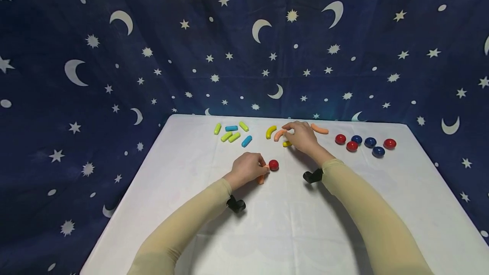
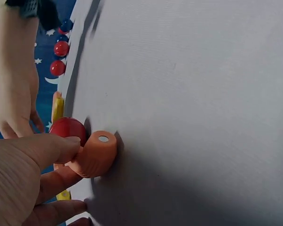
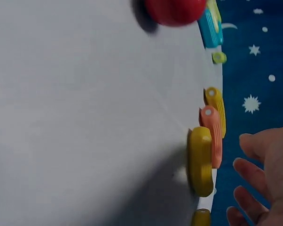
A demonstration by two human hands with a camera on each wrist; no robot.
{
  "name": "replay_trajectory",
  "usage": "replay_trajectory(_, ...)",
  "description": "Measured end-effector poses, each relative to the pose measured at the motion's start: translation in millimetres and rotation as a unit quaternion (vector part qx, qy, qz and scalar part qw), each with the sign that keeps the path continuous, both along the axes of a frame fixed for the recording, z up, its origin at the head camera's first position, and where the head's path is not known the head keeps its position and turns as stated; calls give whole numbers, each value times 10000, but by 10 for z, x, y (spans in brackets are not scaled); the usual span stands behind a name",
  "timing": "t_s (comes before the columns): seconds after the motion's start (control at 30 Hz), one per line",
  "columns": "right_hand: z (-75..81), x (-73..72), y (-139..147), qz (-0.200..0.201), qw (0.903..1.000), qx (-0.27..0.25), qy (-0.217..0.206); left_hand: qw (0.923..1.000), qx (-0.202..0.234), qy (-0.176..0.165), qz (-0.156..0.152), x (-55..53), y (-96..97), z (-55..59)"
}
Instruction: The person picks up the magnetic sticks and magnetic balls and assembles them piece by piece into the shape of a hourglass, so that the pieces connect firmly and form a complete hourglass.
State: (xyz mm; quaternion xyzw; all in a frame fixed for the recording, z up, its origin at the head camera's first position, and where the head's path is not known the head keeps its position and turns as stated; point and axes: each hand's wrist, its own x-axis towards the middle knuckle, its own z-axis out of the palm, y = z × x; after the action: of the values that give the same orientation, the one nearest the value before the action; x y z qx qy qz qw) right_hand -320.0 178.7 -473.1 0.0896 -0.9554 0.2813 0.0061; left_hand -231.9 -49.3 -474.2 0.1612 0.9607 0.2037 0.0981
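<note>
Counter [image 1: 267, 232] stretching beneath, left hand [image 1: 247, 168] pinching orange stick [image 2: 101, 157] just beside red ball [image 1: 273, 165], right hand [image 1: 302, 136] hovering loosely released near a yellow stick [image 3: 200, 161]

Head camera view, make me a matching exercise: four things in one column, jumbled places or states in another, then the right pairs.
Things
1. left hand
2. lone glossy red ball
3. short blue sticks
4. glossy dark-blue balls

Places or states
A. among short lime-green sticks
B. beside the left hand
C. grouped with glossy red balls
D. pinching a curved orange stick

Pairs: 1-D, 2-B, 3-A, 4-C
</note>
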Motion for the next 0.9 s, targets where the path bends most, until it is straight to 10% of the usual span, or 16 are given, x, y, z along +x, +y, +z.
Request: replay_trajectory(0.9,-89,-338,-124,702,9924,979,-259,10000,-76,17,-10,1,7,19)
